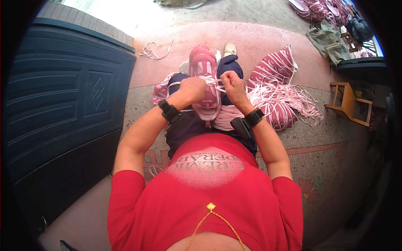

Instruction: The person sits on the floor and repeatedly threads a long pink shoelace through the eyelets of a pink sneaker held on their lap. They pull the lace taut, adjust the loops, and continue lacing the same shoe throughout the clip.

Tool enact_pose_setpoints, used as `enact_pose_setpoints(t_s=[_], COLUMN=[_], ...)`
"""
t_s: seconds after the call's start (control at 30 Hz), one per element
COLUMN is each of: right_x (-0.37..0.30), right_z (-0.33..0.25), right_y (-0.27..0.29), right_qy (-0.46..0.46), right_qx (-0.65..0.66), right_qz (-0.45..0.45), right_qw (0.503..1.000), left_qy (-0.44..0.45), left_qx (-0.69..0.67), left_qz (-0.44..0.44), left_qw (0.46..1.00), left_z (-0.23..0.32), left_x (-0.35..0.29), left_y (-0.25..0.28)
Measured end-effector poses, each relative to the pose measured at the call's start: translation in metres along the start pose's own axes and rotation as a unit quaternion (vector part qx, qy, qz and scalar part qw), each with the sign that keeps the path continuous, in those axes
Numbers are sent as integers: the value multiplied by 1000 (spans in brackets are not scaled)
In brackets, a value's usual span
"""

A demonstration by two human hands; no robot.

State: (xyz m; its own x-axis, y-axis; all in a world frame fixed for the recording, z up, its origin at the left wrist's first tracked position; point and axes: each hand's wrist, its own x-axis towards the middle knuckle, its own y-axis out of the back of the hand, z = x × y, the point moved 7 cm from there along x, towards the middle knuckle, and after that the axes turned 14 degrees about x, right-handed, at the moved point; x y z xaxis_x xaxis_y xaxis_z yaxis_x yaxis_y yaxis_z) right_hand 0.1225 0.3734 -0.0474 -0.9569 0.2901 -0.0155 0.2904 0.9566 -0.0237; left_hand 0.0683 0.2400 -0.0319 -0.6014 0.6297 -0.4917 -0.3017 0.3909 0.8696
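A pink and white shoe (204, 62) lies lengthwise on my lap between my knees, its toe pointing away from me. White shoelace (216, 80) runs across its eyelets. My left hand (193, 89) is closed on the lace at the shoe's left side, its knuckles over the upper. Just right of the shoe, my right hand (234, 87) pinches the lace, and a strand stretches between the two hands. The fingertips are partly hidden. A bundle of pale pink laces (228, 118) rests on my lap beside the heel.
Right of my legs are stacked pink shoe uppers (274, 67) and a tangle of laces (278, 98). A wooden stool (346, 101) stands farther right, near a green sack (328, 42). A loose lace (157, 52) lies on the floor at left, near a blue door (63, 83).
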Motion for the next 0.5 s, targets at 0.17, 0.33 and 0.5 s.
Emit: enact_pose_setpoints(t_s=[0.17,0.33,0.5], right_x=[-8,-10,-16], right_z=[4,12,21], right_y=[-20,-28,-27], right_qy=[-15,-8,34], right_qx=[-73,-44,-23], right_qz=[-66,-89,-92], right_qw=[995,995,995], left_qy=[-53,-81,-125], left_qx=[36,6,-68], left_qz=[-23,-66,-81], left_qw=[998,995,987], left_z=[13,8,-4], left_x=[12,23,26], left_y=[10,6,-11])
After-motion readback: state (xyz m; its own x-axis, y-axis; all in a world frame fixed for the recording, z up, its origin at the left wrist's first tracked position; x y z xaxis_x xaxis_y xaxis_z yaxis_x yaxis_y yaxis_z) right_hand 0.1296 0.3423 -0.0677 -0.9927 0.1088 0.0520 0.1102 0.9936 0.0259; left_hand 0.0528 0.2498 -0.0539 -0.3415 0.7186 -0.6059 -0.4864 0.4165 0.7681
